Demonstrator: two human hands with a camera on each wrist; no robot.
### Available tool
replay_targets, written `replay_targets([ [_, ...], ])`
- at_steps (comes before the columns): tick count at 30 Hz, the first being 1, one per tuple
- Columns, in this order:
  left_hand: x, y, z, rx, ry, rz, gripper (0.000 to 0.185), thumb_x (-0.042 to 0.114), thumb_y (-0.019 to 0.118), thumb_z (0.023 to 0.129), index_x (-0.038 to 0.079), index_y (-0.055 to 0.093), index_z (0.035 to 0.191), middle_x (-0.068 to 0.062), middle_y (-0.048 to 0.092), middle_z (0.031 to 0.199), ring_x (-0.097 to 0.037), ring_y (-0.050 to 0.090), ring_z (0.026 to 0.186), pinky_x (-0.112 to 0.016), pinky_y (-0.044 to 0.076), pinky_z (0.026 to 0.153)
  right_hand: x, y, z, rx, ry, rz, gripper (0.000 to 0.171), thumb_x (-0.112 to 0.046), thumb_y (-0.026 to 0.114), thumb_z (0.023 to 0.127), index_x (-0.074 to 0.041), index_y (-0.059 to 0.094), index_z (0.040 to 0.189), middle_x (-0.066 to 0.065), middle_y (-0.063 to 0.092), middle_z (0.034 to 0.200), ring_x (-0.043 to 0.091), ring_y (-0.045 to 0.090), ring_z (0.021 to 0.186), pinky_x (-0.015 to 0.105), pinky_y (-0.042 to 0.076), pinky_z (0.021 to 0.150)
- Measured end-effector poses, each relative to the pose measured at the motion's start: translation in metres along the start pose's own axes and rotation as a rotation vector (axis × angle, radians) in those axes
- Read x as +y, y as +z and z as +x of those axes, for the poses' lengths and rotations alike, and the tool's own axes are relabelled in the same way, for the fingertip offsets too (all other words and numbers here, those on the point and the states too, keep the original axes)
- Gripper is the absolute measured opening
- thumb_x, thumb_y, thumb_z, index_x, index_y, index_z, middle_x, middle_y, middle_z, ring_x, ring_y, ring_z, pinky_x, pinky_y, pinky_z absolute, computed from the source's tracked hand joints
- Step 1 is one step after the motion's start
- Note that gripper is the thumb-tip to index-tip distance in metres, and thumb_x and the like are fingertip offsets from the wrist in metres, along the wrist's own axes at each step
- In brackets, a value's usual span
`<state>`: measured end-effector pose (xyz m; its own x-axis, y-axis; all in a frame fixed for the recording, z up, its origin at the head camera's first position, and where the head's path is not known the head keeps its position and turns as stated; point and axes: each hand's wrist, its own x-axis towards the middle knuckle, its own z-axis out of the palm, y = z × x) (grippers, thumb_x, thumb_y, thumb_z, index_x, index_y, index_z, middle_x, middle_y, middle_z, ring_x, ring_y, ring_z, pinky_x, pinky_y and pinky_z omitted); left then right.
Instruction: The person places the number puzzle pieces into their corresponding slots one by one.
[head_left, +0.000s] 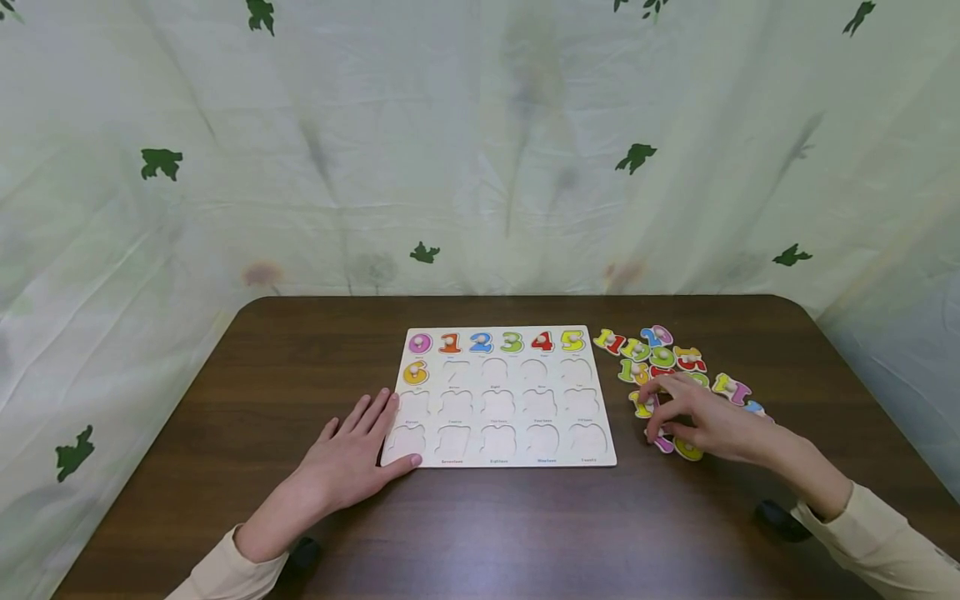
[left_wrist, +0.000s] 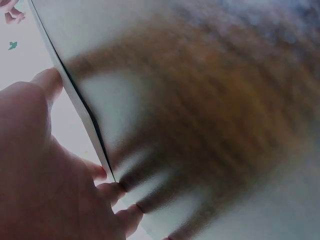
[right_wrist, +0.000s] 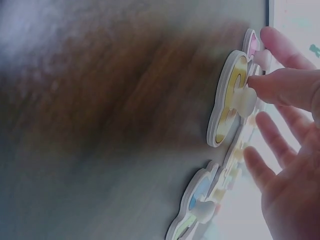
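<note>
A white number puzzle board point(head_left: 517, 383) lies on the table, with numbers 0 to 5 along its top row and a yellow-orange 6 point(head_left: 415, 372) starting the second row. My left hand point(head_left: 345, 462) rests at the board's left edge, fingers spread and thumb on the lower left corner. Over the loose number pieces, my right hand point(head_left: 712, 421) reaches down with bent fingers. Its thumb and index finger are apart around the white knob of a pink-purple piece point(right_wrist: 252, 45). Beside the thumb, a yellow piece point(right_wrist: 230, 100) lies flat with its knob up.
Several loose two-digit pieces, such as a red and yellow one point(head_left: 690, 359) and a yellow and pink one point(head_left: 731, 388), lie right of the board, some overlapping. The dark wooden table point(head_left: 480, 533) ends at a pale curtain point(head_left: 480, 167) with green leaf shapes.
</note>
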<state>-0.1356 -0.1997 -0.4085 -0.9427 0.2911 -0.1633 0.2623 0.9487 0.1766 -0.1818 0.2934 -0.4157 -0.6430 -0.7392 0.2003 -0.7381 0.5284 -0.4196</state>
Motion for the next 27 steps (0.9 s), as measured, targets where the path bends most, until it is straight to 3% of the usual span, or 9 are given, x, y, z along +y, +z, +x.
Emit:
replay_targets([
  [15,0.0009,-0.0009,-0.0011,0.007,0.005,-0.002,0.098,0.075,0.045,0.089,0.008,0.023,0.157,-0.013,0.018,0.162,-0.037,0.017,0.147,-0.068,0.022,0.106,0.0033,0.0007,0.001,0.053,-0.007,-0.016,0.042,0.006,0.079,0.076,-0.031,0.071,0.093,0.002,0.056,0.117,0.022,0.049,0.108,0.041,0.04,0.087],
  [27,-0.0002,0.0007,-0.0009,0.011,0.006,0.0,0.099,0.076,0.044,0.088,0.008,0.023,0.157,-0.013,0.018,0.162,-0.037,0.018,0.147,-0.068,0.022,0.106,0.0083,0.0024,0.0027,0.077,0.11,0.011,0.039,0.002,0.082,0.075,-0.032,0.072,0.091,0.002,0.057,0.118,0.025,0.049,0.109,0.047,0.038,0.09],
])
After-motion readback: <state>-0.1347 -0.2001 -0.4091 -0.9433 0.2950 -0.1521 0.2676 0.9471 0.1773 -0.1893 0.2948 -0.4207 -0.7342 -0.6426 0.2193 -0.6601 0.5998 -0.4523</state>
